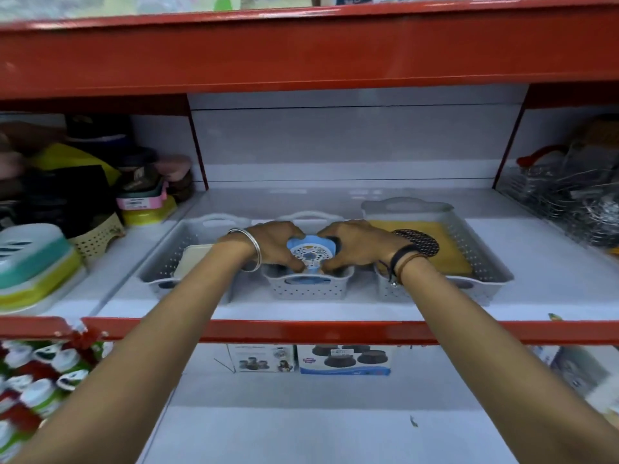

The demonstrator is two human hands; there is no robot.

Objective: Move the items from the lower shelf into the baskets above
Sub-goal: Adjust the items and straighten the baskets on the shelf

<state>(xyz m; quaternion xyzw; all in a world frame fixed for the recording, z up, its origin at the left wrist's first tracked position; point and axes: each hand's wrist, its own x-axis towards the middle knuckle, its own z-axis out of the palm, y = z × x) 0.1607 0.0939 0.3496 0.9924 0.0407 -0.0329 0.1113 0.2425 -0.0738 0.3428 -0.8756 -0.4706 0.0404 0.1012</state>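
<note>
Both arms outstretched; left grip (274,244), right grip (355,246) curled inward, close.

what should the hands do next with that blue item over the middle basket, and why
Probably lower the blue item into the middle basket and let go. Both the left hand and right hand hold it right above that basket's opening, and two boxes remain on the lower shelf.

Light blue item with a white patterned round face (312,253), tilted, held over the small middle grey perforated basket (310,287), cream flat item (191,264) lying in the left grey basket (160,262), yellow flat item with a dark mesh disc (432,246) laid in the right grey basket (482,259), two boxes (310,358) left standing at the back of the lower shelf (301,426)
</note>
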